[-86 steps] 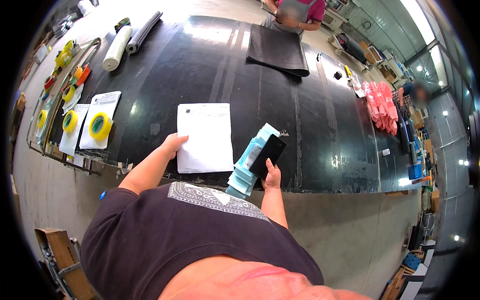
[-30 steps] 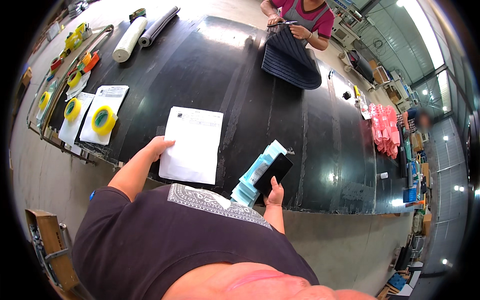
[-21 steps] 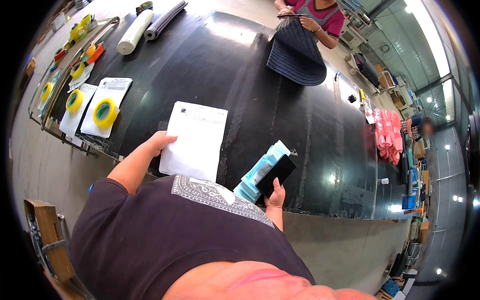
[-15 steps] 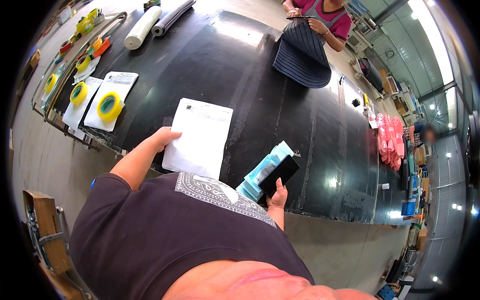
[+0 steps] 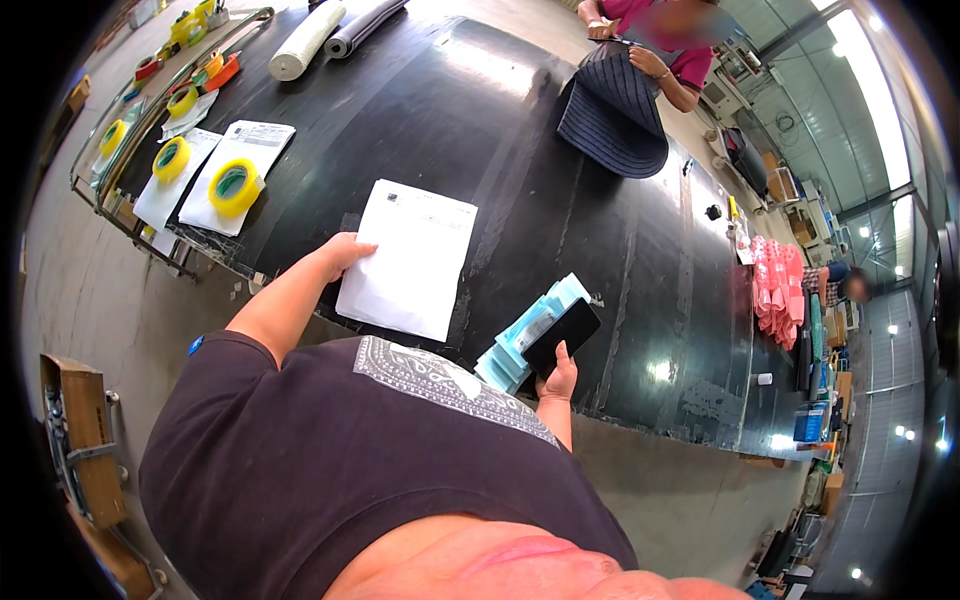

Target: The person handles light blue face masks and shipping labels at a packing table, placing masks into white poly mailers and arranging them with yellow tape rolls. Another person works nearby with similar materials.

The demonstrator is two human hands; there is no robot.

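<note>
A stack of white printed sheets point(image 5: 408, 262) lies on the black table in front of me. My left hand point(image 5: 348, 254) grips its left edge, thumb on top; the other fingers are mostly hidden. My right hand point(image 5: 558, 376) is closed around the lower end of a black smartphone point(image 5: 563, 338), its dark screen facing up. Beside and partly beneath the phone are several light-blue flat packets point(image 5: 502, 365), fanned out near the table's front edge. Whether the right hand touches the packets too, I cannot tell.
Yellow tape rolls point(image 5: 234, 188) weigh down papers at the left. Two rolls of material point(image 5: 305, 42) lie at the far left. Across the black table point(image 5: 400, 110), a co-worker's hands point(image 5: 648, 60) hold a dark ribbed mat point(image 5: 615, 120). Pink bundles point(image 5: 776, 290) sit at the right end.
The whole view has shifted slightly, with the table's contents appearing a little higher. Both hands keep their holds on the sheets and the smartphone.
</note>
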